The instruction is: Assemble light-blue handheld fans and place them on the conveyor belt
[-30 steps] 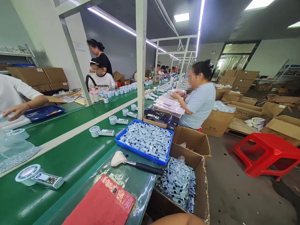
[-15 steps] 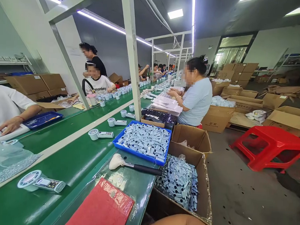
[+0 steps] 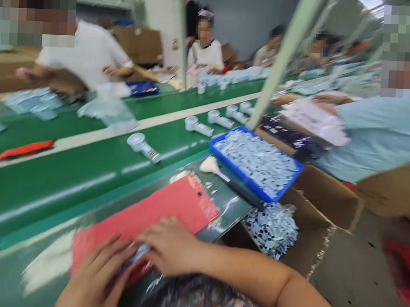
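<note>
Low in the view, my left hand [image 3: 96,273] and my right hand [image 3: 173,248] meet over the near edge of a red pad [image 3: 134,214] on the bench. Between them is a small light-blue plastic part [image 3: 142,250], mostly covered by my fingers and blurred. Fingers of both hands are curled around it. A hammer [image 3: 239,189] with a whitish wrapped head and black handle lies right of the pad. Beyond it stands a blue tray [image 3: 222,152] full of light-blue plastic parts [image 3: 259,160].
Light-blue round-headed units with handles [image 3: 146,147] stand along the green conveyor [image 3: 88,175]. A cardboard box [image 3: 316,217] of parts is below the bench at right. A metal post [image 3: 283,62] rises behind the tray. Co-workers sit across the belt and at right.
My view has swung left and down. Both my hands are now in sight at the red pad, around a light-blue part. An orange-red object now shows on the left of the conveyor.
</note>
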A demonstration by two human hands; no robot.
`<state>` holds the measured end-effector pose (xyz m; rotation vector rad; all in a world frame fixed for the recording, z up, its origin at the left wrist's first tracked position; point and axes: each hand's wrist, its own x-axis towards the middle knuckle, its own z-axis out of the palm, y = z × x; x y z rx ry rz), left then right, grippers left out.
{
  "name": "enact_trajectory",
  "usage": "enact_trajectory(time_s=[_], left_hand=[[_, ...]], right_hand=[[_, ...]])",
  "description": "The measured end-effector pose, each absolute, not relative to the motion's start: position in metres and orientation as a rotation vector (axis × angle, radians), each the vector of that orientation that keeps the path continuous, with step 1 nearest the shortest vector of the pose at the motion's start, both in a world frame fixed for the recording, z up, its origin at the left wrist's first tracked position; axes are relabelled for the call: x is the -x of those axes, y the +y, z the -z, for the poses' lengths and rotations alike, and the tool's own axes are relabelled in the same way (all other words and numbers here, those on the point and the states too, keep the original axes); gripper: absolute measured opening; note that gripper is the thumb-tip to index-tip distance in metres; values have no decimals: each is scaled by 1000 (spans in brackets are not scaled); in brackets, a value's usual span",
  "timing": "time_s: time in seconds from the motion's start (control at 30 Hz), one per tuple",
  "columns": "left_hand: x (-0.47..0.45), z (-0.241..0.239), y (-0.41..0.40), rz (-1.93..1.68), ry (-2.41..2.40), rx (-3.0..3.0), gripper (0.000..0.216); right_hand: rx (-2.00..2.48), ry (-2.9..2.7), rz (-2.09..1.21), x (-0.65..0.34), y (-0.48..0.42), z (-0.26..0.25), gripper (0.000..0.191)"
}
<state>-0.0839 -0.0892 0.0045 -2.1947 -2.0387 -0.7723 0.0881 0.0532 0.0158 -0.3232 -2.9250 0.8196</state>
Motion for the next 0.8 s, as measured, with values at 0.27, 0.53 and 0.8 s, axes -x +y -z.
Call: enact_trajectory(time_s=[0.27,0.53,0.8], left_hand=[[63,-29,-100,666,-2258,2196,28],[66,-37,-95,649,-2272,2236,27],[56,-37,-98,833,-2440,2061,23]], right_hand=[[129,-2810,-930,-97,53,5,43],[191,-2786,-957,-96,53,1,41],[233,-2677,-1131,-95,54,-2,36]])
